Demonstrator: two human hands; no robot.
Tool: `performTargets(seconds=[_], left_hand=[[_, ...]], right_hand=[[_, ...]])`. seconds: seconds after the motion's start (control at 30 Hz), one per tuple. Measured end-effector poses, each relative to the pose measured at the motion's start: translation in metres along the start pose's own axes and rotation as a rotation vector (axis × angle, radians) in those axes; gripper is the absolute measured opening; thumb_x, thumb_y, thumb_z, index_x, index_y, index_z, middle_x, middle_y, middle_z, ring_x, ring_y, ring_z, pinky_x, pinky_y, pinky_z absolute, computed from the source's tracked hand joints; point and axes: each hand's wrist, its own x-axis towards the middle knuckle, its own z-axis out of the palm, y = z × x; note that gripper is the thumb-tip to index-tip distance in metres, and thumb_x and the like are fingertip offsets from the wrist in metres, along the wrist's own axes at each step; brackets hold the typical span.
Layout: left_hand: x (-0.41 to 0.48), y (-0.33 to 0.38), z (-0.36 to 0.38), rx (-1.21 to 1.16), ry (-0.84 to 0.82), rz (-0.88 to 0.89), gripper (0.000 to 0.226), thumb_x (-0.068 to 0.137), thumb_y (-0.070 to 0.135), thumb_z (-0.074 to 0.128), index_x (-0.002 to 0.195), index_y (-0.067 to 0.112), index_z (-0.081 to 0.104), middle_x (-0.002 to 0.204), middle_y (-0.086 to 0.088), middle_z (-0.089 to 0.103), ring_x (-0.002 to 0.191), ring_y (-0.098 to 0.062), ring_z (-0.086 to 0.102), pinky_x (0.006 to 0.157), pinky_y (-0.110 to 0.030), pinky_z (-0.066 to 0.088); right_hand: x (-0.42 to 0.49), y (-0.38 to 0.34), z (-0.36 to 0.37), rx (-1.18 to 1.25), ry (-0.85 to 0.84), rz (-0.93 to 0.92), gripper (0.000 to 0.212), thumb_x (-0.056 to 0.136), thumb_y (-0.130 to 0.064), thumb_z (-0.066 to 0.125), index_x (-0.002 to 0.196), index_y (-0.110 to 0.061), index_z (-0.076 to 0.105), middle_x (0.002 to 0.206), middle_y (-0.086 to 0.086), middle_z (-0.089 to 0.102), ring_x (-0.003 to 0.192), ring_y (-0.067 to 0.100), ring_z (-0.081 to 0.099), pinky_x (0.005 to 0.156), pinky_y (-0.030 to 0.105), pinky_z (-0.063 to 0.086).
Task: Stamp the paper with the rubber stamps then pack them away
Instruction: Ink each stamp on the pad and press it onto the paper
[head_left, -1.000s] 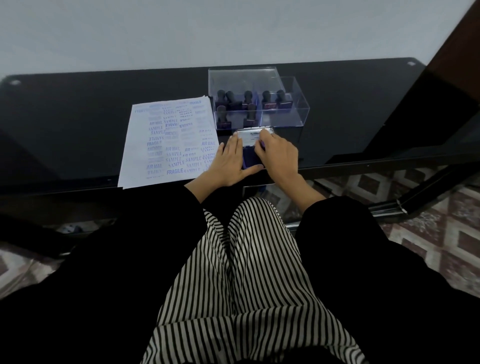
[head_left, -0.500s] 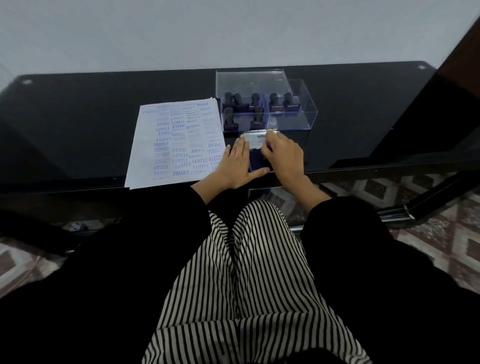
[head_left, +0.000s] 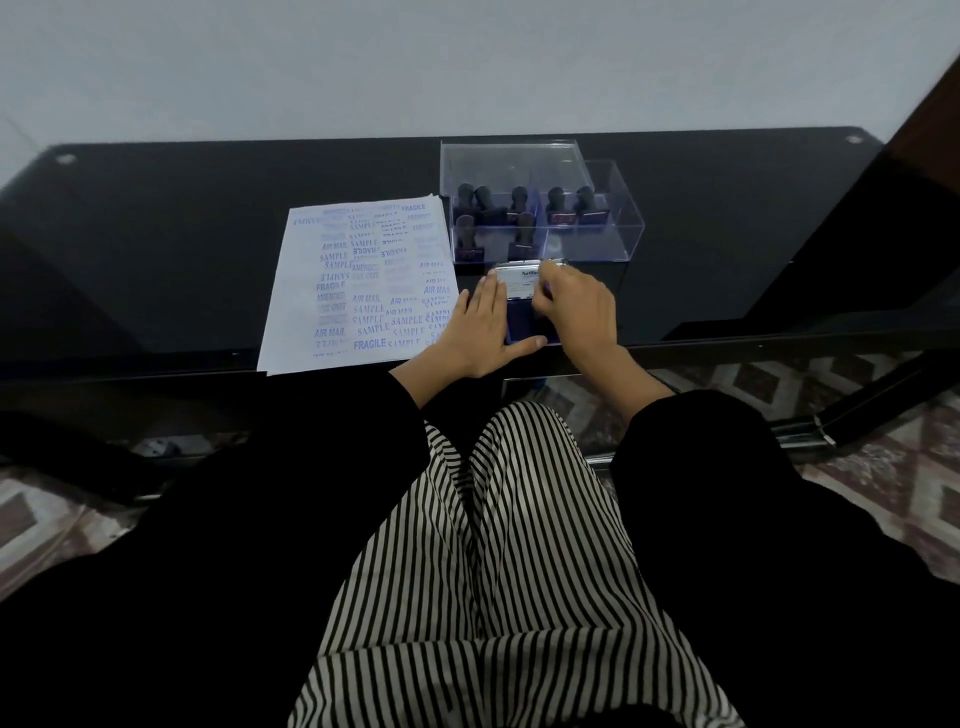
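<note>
A stamp ink pad (head_left: 519, 325) with a blue surface lies near the table's front edge, its metal lid (head_left: 522, 280) raised at the far side. My left hand (head_left: 478, 332) rests flat against the pad's left side, thumb along its front. My right hand (head_left: 576, 312) pinches the lid with curled fingers. Several black-handled rubber stamps (head_left: 519, 208) stand inside a clear plastic box (head_left: 618, 228) just behind the pad. To the left lies the white paper (head_left: 358, 280), covered in blue stamp prints such as SAMPLE, AIR MAIL and FRAGILE.
The black glass table (head_left: 182, 249) runs wall to wall in front of me. The box's clear lid (head_left: 509, 161) stands open at the back. My striped lap and black sleeves fill the foreground, with a patterned floor below.
Both hands stay on the ink pad with almost no movement. The view has shifted slightly.
</note>
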Motion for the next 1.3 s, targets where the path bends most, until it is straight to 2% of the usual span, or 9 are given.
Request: performTargets(seconds=[0.17,0.37,0.57,0.8,0.93,1.13,1.3], left_hand=[[0.000,-0.001,0.000,-0.001,-0.004,0.000,0.096,0.090,0.062,0.035,0.147,-0.005,-0.004,0.157,-0.020,-0.007,0.147,-0.028,-0.002,0.120,-0.044,0.003],[0.001,-0.001,0.001,-0.009,0.003,-0.008,0.096,0.090,0.062,0.036,0.148,-0.004,-0.003,0.157,-0.020,-0.006,0.147,-0.027,-0.002,0.120,-0.044,0.002],[0.001,0.000,0.001,-0.013,0.010,-0.008,0.097,0.090,0.062,0.037,0.148,-0.004,-0.002,0.158,-0.019,-0.006,0.147,-0.027,-0.002,0.120,-0.044,0.003],[0.000,0.001,-0.001,0.001,0.002,-0.007,0.096,0.090,0.061,0.037,0.147,-0.005,-0.002,0.157,-0.020,-0.006,0.147,-0.027,-0.001,0.120,-0.044,0.003],[0.000,0.001,-0.002,0.006,-0.011,-0.005,0.096,0.090,0.061,0.037,0.147,-0.006,-0.003,0.157,-0.021,-0.007,0.147,-0.028,-0.002,0.120,-0.045,0.003],[0.001,0.000,0.000,0.006,-0.001,-0.005,0.097,0.089,0.063,0.036,0.147,-0.005,-0.002,0.157,-0.020,-0.005,0.147,-0.028,-0.001,0.120,-0.045,0.004],[0.002,0.000,0.001,0.005,0.007,-0.009,0.098,0.089,0.064,0.036,0.147,-0.005,-0.002,0.157,-0.020,-0.004,0.147,-0.028,0.000,0.120,-0.044,0.004]], right_hand=[[0.010,0.001,-0.004,0.031,-0.076,-0.006,0.014,0.092,-0.015,0.044,0.080,-0.012,0.039,0.088,0.019,0.063,0.078,0.037,0.057,0.059,0.035,0.032],[-0.002,0.003,0.000,0.064,-0.010,-0.030,0.017,0.094,-0.016,0.044,0.078,-0.012,0.037,0.084,0.017,0.059,0.064,0.028,0.046,0.057,0.032,0.028],[-0.013,0.005,0.004,0.066,0.043,-0.065,0.018,0.095,-0.016,0.044,0.084,-0.003,0.051,0.080,0.016,0.057,0.066,0.032,0.054,0.055,0.034,0.033],[0.000,0.001,0.000,0.072,-0.025,-0.014,0.016,0.093,-0.014,0.044,0.079,-0.012,0.037,0.084,0.019,0.059,0.066,0.028,0.047,0.059,0.032,0.029],[0.006,0.001,-0.003,0.077,-0.069,-0.011,0.015,0.093,-0.015,0.045,0.080,-0.012,0.038,0.088,0.020,0.061,0.077,0.035,0.057,0.062,0.035,0.034],[0.000,0.001,-0.003,0.108,-0.047,-0.014,0.016,0.093,-0.012,0.044,0.079,-0.011,0.037,0.077,0.015,0.050,0.067,0.028,0.046,0.060,0.034,0.030],[-0.005,0.003,-0.003,0.125,-0.026,-0.034,0.017,0.094,-0.014,0.045,0.079,-0.013,0.038,0.080,0.018,0.056,0.065,0.026,0.045,0.059,0.031,0.029]])
